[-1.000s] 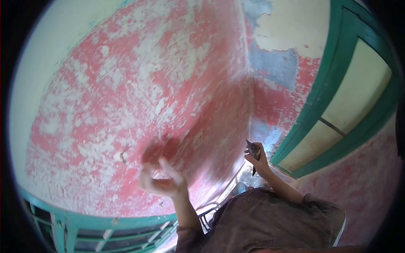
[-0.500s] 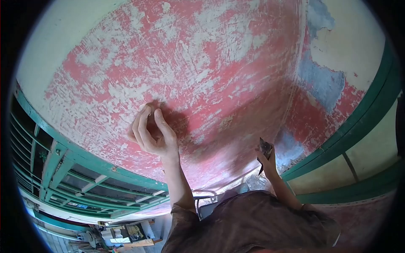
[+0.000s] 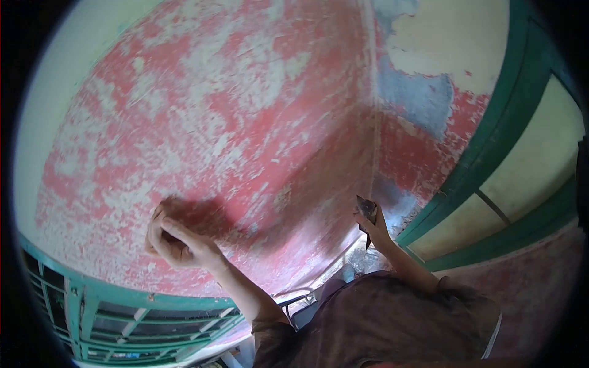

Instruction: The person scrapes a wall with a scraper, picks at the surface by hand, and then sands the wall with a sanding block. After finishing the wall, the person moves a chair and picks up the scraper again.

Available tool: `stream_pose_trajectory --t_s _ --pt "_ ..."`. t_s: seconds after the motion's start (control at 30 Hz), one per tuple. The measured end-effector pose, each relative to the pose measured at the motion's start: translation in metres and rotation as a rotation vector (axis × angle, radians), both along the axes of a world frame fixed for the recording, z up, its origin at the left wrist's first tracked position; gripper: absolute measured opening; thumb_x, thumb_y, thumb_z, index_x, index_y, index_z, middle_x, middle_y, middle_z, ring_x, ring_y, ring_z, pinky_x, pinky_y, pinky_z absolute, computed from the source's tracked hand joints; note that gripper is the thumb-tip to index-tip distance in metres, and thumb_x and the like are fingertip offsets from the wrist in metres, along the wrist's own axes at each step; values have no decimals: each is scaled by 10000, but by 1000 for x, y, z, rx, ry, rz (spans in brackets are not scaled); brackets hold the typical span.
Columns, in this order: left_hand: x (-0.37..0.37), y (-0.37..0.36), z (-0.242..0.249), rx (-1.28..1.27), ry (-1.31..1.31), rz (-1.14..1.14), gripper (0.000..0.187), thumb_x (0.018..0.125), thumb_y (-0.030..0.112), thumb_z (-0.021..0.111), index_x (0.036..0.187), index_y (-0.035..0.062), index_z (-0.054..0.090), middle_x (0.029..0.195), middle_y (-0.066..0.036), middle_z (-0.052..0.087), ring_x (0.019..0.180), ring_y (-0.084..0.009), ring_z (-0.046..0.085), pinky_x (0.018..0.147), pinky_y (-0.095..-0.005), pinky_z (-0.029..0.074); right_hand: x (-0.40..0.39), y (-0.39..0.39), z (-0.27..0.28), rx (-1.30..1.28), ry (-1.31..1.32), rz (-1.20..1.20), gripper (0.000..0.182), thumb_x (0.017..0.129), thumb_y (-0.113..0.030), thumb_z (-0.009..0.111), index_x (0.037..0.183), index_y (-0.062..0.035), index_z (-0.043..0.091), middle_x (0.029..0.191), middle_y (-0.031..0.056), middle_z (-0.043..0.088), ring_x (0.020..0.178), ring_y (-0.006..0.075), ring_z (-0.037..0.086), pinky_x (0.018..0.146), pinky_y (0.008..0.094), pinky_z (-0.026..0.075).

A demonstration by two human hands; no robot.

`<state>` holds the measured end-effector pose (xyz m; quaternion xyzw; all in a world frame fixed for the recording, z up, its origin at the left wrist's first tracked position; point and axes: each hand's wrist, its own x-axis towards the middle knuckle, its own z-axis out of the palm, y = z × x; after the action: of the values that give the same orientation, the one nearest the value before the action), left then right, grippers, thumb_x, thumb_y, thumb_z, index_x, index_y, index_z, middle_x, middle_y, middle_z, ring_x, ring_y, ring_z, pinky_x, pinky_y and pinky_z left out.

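My right hand covers part of the dark tool. I can't tell whether my left hand touches the wall; the green window frame is cut off at left.

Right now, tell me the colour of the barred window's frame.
The window frame is teal green, showing best in the head view.

Green barred window occupying lower left; green-framed, cream-panelled door standing at right; dark rail showing below.

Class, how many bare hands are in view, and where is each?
2: the bare left hand by the peeling red-and-white wall; the bare right hand gripping a dark, pointed tool.
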<state>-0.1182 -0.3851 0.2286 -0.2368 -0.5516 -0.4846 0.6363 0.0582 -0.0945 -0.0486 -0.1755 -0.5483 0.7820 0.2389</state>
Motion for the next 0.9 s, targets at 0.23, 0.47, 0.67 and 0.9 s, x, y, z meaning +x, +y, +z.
stream_pose_trajectory --t_s 0.23,0.47,0.67,0.9 --pt "6 -1 -1 5 -64 89 238 1071 153 597 1135 -18 751 1097 -100 714 1065 -163 530 890 -310 465 22 19 4 -1 -92 24 557 992 -123 677 1453 -105 365 1248 81 582 1153 188 621 989 349 503" --pt "4 -2 1 4 -43 101 257 1073 183 549 1098 8 735 1083 -84 755 1045 -184 642 1043 -367 343 35 42 10 -28 60 -112 567 987 -215 694 1459 -116 395 1178 47 563 984 146 597 877 330 521" --pt "4 -4 0 -13 -26 166 248 1060 215 610 1081 33 778 1065 -50 775 985 -147 577 945 -339 385 46 65 20 -221 89 -172 464 1029 -265 625 1431 -122 444 1237 104 637 1096 239 674 927 431 582" --pt "6 -3 8 -45 -1 253 260 1070 219 576 1037 42 763 1022 -42 763 947 -159 542 916 -338 380 47 71 27 -309 126 -121 509 1040 -467 570 1398 -106 536 1196 136 696 1019 256 708 883 436 601"
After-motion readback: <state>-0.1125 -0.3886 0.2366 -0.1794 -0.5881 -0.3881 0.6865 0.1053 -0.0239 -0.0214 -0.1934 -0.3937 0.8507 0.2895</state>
